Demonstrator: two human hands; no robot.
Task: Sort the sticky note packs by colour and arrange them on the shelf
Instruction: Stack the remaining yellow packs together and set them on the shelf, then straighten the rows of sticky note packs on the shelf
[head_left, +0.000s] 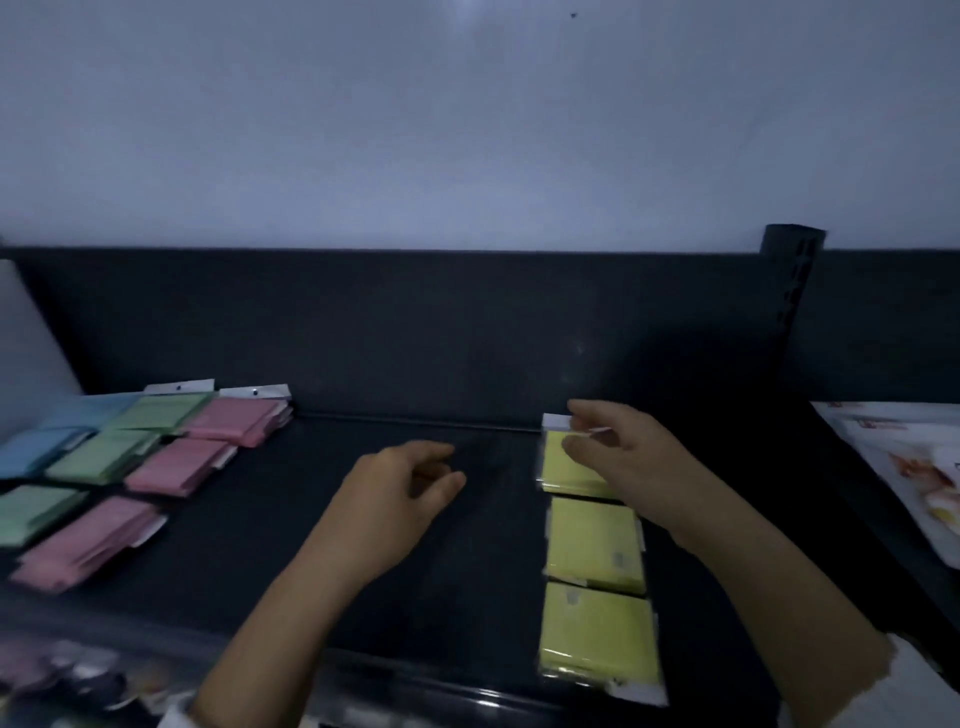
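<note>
The dark shelf (311, 545) already carries colour groups: at its left end run rows of blue packs (31, 449), green packs (104, 454) and pink packs (179, 465), from the back edge towards the front, several lying a little askew. Right of the middle, a column of yellow packs runs from back edge to front edge, with the front yellow pack (597, 629) and middle yellow pack (595, 545) lying flat and the rear yellow pack (558, 462) close to the back edge. The right hand (623, 462) is over that rear pack, and its grip seems to pinch the pack's upper edge by the white header tab (556, 422) between thumb and forefinger. The left hand (395, 499) hovers above the bare middle of the shelf, its grip loosely curled and holding nothing. The step in hand looks like seating the last yellow pack in its column. Next, I judge, it wants squaring against the pack below and releasing, then the crooked left rows straightened; the blur leaves finer detail unclear.
</note>
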